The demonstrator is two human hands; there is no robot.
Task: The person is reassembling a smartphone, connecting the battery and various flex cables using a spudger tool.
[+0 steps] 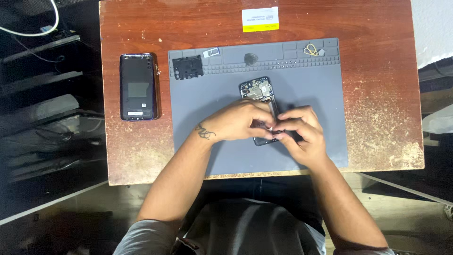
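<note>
Right now an opened phone (258,92) is lying on the grey mat (321,108), its back removed so that the circuit board is exposed at the upper end. The lower half is covered by both hands. The left hand (238,123) is curled over the phone's left side, fingers bent and pressed down on it. The right hand (302,132) is closed on the lower right edge, fingertips pinched together against the frame; whether a small tool or part is pinched there cannot be told. The two hands are touching each other over the phone.

Up on the mat's ribbed top strip, a black plastic cover (187,67) is seen at the left, a small dark round piece (250,58) near the middle, and a yellowish looped bit (311,50) at the right. Off the mat to the left, a back cover (138,86) is laid flat on the wooden table (377,85). A yellow-and-white card (260,19) is set near the far edge.
</note>
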